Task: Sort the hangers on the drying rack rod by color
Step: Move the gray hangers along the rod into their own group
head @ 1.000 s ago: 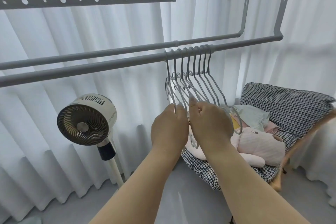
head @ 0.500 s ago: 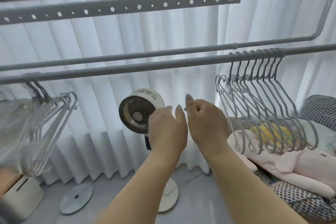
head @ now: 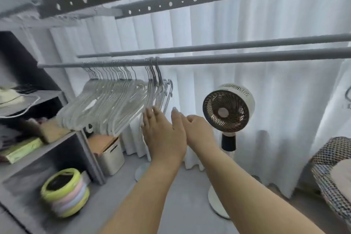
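A grey drying rack rod (head: 237,59) runs across the view. At its left end hang several clear white hangers (head: 106,104) packed together, and right beside them a few grey hangers (head: 161,89). My left hand (head: 163,135) is stretched out flat with fingers apart, its fingertips just below the grey hangers; I cannot tell if they touch. My right hand (head: 193,129) is close beside it on the right, loosely curled, holding nothing. The picture is blurred by motion.
A grey shelf unit (head: 57,146) with boxes and a yellow round container (head: 64,192) stands at the left. A white storage box (head: 110,154) sits below the hangers. A standing fan (head: 228,112) is at the middle right, a checkered cushion (head: 332,161) at the far right, white curtains behind.
The view has swung left, away from the group of grey hangers on the right. Both empty hands have moved to the white and grey hangers at the rod's left end.
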A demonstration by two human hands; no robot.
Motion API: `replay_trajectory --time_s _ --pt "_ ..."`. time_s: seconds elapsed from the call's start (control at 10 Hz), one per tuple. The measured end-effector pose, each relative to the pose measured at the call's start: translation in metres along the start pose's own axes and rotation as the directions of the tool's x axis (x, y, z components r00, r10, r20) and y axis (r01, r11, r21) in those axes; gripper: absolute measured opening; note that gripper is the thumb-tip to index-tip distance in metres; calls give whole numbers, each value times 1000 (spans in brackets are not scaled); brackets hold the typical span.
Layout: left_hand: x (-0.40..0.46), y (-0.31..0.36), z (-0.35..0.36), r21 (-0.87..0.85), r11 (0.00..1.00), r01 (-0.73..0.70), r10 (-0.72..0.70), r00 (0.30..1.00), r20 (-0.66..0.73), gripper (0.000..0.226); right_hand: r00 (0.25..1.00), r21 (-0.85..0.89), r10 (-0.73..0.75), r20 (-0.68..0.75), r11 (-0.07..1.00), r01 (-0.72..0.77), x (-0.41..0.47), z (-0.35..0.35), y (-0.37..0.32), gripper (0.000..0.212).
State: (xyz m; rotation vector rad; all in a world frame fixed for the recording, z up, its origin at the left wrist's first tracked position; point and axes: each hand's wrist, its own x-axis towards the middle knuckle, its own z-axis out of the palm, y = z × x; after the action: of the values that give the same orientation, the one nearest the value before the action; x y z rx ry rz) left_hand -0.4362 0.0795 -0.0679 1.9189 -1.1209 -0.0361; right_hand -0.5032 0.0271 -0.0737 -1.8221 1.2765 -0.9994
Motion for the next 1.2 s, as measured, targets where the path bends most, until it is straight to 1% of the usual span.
replay_trajectory --time_s 0.1,0.2,0.3,0.4,0.5,0.6,0.7,0.8,0.9,1.0,1.1,1.2 --pt "12 -28 -12 -29 999 29 -29 1000 6 67 987 -84 56 149 996 -44 18 42 -13 44" --pt "24 -46 -18 -89 994 62 -56 996 73 65 958 4 149 246 988 -155 35 71 -20 33" --pt "30 -54 -23 -117 992 52 -44 996 77 64 929 268 222 297 914 -304 43 84 -27 36" --pt "37 -59 -20 -155 988 23 -17 999 45 64 933 311 215 290 901 -304 45 87 -32 35" --pt "42 -60 -16 -184 983 22 -13 998 54 60 947 301 173 271 919 -254 47 88 -39 32" --pt "42 -57 -15 -220 975 13 -3 999 43 52 958 52 104 269 991 -122 51 90 -45 29" --pt "44 -59 -14 -258 966 33 -24 999 35 47 942 -54 159 297 987 -149 61 100 -45 24" --pt "44 -61 -15 -287 957 38 -39 999 4 42 952 -119 126 279 988 -96 65 100 -46 21" --pt "47 -63 -19 -274 962 5 -19 999 -49 55 963 -138 69 261 990 -33 58 95 -51 26" --pt "49 -64 -23 -274 962 0 -31 994 -109 71 934 -111 74 349 993 -37 60 97 -52 26" --pt "50 -63 -25 -299 954 -6 -31 992 -120 52 950 -67 -4 314 997 26 63 108 -51 21" --pt "49 -63 -28 -308 951 6 -45 992 -119 34 943 -32 1 333 999 10 66 109 -61 21"
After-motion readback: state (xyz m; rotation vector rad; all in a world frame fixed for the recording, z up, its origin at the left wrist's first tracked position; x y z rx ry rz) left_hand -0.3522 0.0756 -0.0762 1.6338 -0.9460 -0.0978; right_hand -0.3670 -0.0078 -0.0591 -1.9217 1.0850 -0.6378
